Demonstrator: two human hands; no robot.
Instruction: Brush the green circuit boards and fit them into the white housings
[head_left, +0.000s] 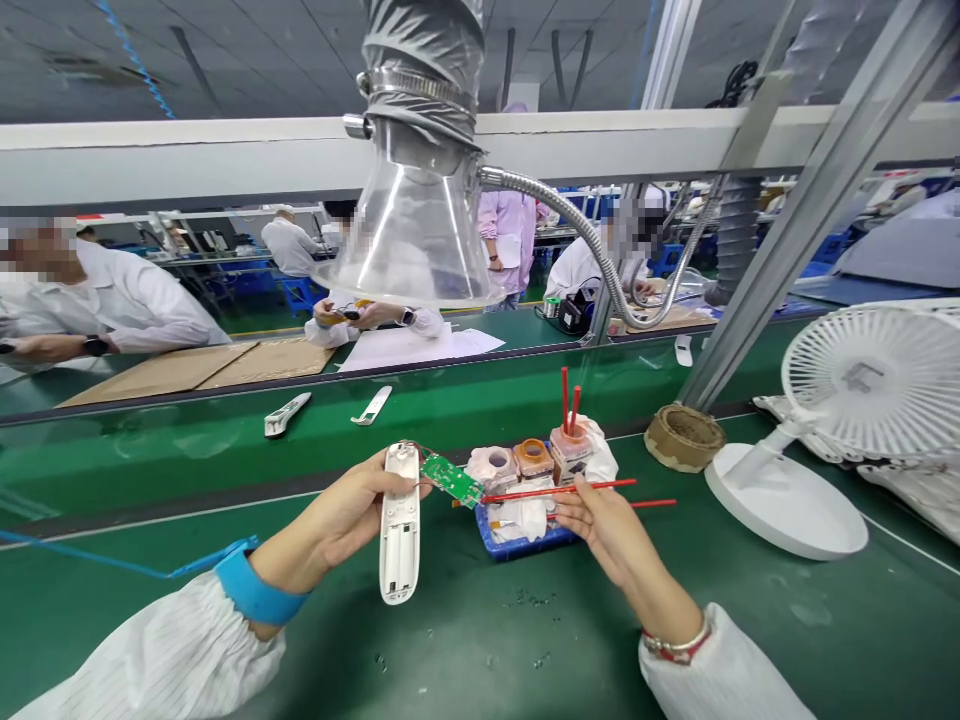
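Green circuit board (450,481): in the head view, it sits just beside the top end of the white plastic housing (399,525), above the tray, joined to the housing by thin red wires.

Left hand (341,510): closed around the housing, which stands lengthwise with its hollow inner side up; a blue wrist strap (259,592) circles the wrist.

Right hand (607,530): fingers and thumb close on a thin red stick (559,490), whose end reaches the board's edge. Whether either hand also touches the board cannot be told.

Step in hand: the board is out of the open housing, wires attached, with the stick at its edge.

Surface: a green conveyor belt (457,625) carries a blue tray (517,540) holding paper towels and small pots, one orange-topped (534,458), another with red sticks standing in it (570,448). Nearby lie a tape roll (684,437) and a white desk fan (874,380); two white housing parts (287,413) rest on the farther belt.

Room: a clear fume hood (409,240) hangs overhead; co-workers in white coats (97,310) sit across the line.
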